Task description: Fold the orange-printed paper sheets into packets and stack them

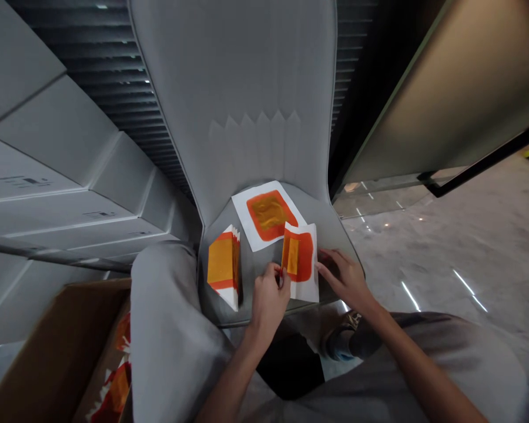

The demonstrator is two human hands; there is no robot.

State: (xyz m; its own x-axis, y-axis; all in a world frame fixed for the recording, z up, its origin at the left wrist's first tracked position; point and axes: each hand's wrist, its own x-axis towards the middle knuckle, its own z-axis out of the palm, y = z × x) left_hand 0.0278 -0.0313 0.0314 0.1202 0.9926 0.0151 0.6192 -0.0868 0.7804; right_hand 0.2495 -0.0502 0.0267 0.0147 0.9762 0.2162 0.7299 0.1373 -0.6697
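Observation:
A white paper sheet (307, 288) with an orange-red printed patch and a yellow-gold area lies partly folded at the front of a grey chair seat. My left hand (271, 294) pinches its left edge between thumb and fingers. At the sheet's right edge is my right hand (346, 279), fingers stretched and apart, thumb against the paper. Behind it, a similar flat sheet (248, 226) shows a gold square inside an orange-red border, one corner covered by the folded sheet. A stack of folded sheets (221, 261) rests at the seat's left side.
The grey chair (247, 76) has a tall back facing me. White boxes (92, 158) are piled along the left. An open cardboard box (66, 335) at lower left contains more orange and white folded papers (117, 388). A dark-framed panel (405, 111) stands to the right above a shiny floor (423, 252).

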